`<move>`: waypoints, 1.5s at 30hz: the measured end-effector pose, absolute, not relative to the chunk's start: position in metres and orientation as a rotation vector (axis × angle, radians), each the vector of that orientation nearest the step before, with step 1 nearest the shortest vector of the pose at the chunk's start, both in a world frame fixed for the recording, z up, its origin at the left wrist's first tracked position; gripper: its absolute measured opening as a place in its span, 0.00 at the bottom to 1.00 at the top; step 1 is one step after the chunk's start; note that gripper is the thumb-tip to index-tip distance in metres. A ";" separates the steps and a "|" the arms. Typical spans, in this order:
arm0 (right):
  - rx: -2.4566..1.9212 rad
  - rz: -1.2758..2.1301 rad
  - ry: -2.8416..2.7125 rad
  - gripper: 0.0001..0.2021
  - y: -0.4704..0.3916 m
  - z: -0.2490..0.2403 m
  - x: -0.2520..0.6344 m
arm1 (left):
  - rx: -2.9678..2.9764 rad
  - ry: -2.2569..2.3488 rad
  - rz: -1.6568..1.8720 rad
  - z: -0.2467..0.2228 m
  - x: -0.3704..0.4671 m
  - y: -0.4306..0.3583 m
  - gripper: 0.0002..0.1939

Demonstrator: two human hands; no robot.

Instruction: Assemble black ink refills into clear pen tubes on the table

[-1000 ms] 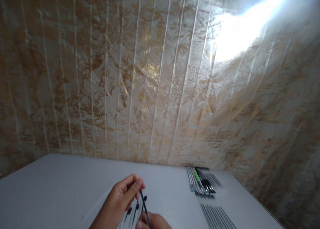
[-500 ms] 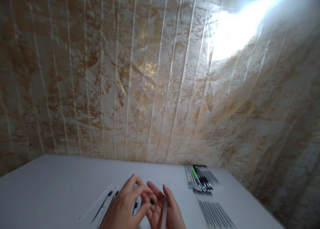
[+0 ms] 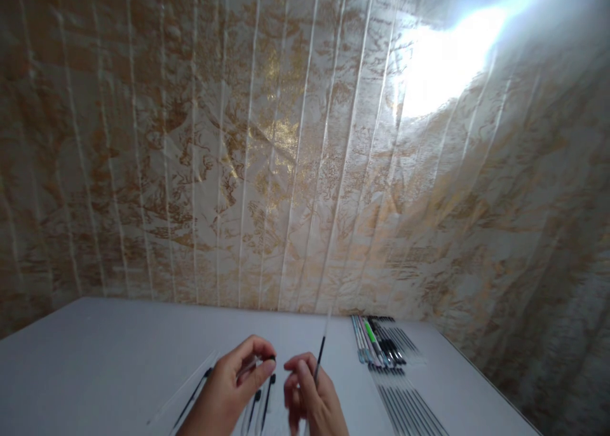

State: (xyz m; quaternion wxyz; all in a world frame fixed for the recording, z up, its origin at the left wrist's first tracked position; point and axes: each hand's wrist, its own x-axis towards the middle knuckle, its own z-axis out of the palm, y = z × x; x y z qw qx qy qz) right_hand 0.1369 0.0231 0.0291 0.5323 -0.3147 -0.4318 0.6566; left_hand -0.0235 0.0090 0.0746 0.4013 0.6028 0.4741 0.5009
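The hands have come apart since a moment ago, when they were bunched close together. Far left, the white table [image 3: 95, 353] is bare and wide, with lots of room out to its left edge. One thin pen part [image 3: 190, 398] lies alone there. Next, the left hand [image 3: 229, 388] pinches a see-through pen tube [image 3: 255, 361] between thumb and fingers, over a few loose pen parts [image 3: 262, 401] on the table. Just beside it, the right hand [image 3: 312, 401] is closed around a thin black refill [image 3: 320, 356], now lifted and pointing up. Farther right lies a row of pens [image 3: 379, 344] near the gold wall [image 3: 286, 137], with dark refills [image 3: 410, 407] by the table's right edge.
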 end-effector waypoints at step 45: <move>-1.241 0.324 -1.762 0.14 -0.001 0.041 0.146 | 1.155 1.023 1.376 0.079 -0.004 -0.004 0.25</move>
